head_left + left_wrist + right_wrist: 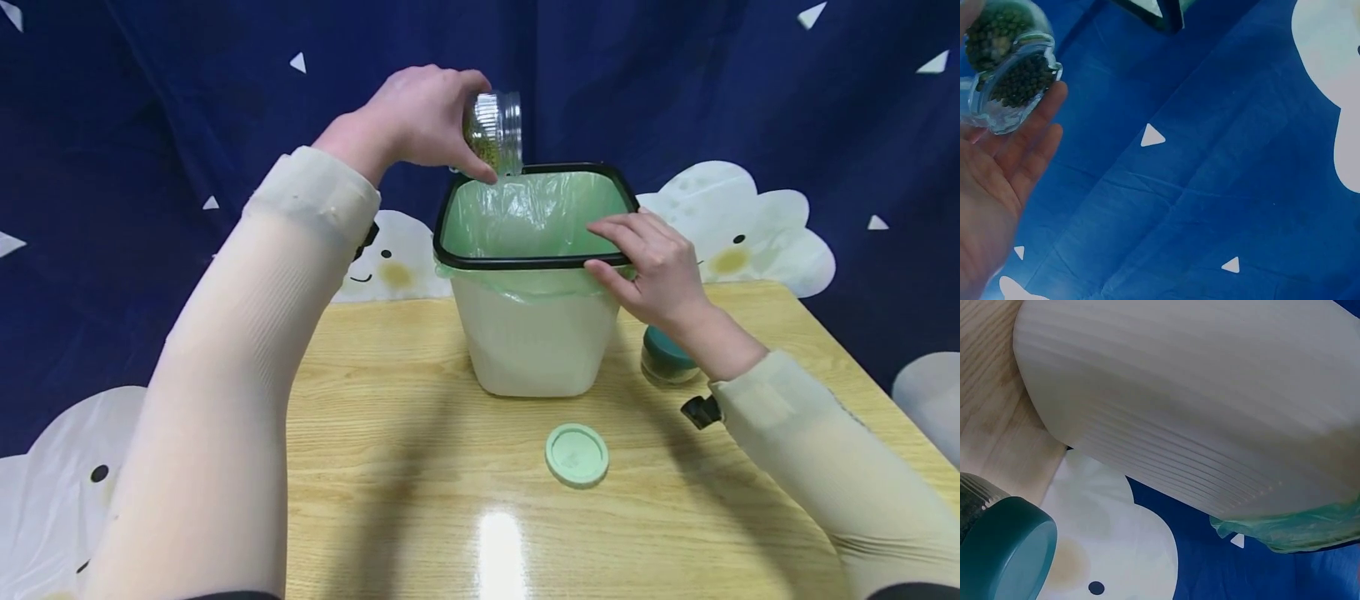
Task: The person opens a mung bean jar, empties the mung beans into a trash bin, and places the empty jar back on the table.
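My left hand [427, 117] grips a clear jar [495, 133] on its side above the back left of the bin's rim. Small green beans [1022, 80] lie inside it in the left wrist view, the mouth of the jar uncovered. Below stands a white trash bin [536, 333] with a black rim and a pale green liner bag [540, 208]. At the bin's right front corner, my right hand [652, 262] holds the rim, thumb outside and fingers over the top. The bin's ribbed wall [1179, 425] fills most of the right wrist view.
A light green round lid [577, 455] lies on the wooden table [375, 433] in front of the bin. Right of the bin, partly behind my right wrist, stands a glass jar with a teal lid [666, 350]. A blue curtain [225, 100] hangs behind the table.
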Tool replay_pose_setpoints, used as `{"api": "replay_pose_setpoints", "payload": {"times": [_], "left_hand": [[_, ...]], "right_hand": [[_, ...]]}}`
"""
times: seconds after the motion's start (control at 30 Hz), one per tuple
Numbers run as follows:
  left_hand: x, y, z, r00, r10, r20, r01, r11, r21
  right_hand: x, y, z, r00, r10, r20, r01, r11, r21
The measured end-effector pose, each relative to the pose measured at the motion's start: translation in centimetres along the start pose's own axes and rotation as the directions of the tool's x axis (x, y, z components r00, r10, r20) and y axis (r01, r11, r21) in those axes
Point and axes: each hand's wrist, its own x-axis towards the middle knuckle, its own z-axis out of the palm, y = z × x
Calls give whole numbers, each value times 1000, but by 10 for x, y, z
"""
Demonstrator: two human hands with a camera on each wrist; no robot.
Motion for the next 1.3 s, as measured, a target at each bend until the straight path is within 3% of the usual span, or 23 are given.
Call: {"api": "replay_pose_setpoints", "payload": {"times": [0.1, 0.4, 0.7, 1.07, 1.3], "left_hand": [[0, 0, 0, 1000, 4, 23, -5, 1000, 14], [-1, -2, -1, 1000, 13, 12, -14, 1000, 26], [-3, -3, -5, 999, 1, -37, -1, 1000, 10], [-5, -3, 0, 1000, 6, 6, -6, 1000, 31], [-3, -1, -8, 999, -6, -39, 7, 999, 31]], "right_hand": [[0, 0, 1, 1000, -2, 1, 2, 1000, 4], [1, 0, 1, 1000, -1, 3, 1, 1000, 7], [1, 0, 2, 1000, -1, 2, 1, 1000, 8], [0, -1, 2, 1000, 3, -1, -3, 1000, 7], [1, 1, 1, 1000, 17, -2, -17, 1000, 12]]}}
